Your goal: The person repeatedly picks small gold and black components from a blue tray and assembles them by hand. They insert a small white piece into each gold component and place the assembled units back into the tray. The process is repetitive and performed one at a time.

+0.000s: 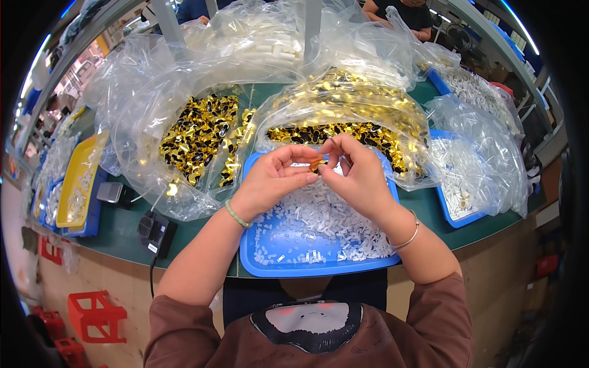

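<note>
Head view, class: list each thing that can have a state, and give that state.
Left hand: fingers pinched on small gold piece.
Right hand: fingertips pinched on the same piece.
Blue tray: part filled with small white parts.
Clear bags: open, holding gold pieces.
Yellow tray: tilted.

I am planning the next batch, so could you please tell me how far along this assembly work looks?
Nothing clearly finished shows. In hand: the left hand and right hand pinch one small gold piece between their fingertips above the blue tray. Left: the tray is thick with small white parts, and the clear bags behind hold heaps of gold pieces, so plenty seems to remain.
</note>
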{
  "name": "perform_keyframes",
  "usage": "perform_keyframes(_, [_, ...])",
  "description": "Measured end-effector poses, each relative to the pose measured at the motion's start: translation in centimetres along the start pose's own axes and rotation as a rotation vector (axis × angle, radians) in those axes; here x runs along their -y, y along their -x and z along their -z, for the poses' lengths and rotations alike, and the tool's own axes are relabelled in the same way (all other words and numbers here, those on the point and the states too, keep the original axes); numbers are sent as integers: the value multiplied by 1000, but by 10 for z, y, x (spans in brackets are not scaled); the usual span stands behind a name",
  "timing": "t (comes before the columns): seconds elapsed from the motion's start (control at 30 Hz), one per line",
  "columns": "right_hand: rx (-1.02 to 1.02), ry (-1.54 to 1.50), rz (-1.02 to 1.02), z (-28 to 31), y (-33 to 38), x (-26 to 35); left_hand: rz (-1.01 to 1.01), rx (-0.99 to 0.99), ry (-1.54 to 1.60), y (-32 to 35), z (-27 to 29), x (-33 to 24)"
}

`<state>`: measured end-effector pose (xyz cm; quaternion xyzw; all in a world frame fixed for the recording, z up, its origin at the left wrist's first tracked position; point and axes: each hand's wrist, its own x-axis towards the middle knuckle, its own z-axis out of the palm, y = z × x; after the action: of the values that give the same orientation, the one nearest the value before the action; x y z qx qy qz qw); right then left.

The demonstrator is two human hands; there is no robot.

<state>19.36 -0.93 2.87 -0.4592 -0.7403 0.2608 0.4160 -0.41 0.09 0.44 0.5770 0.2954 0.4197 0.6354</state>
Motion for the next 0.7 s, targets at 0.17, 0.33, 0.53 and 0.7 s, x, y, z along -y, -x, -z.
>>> perform_keyframes(0.17, [88,-175,-72,5,-5,-6,11,5,4,-1,3,1])
perform_keyframes(0.33, [150,-159,-49,9,-1,2,19,15,109,0,3,2])
perform_keyframes(0.53, [191,-8,107,6,0,-2,3,11,48,-1,2,5])
perform_keyframes(0.7, [179,36,181,4,1,0,-18,10,45,0,5,8])
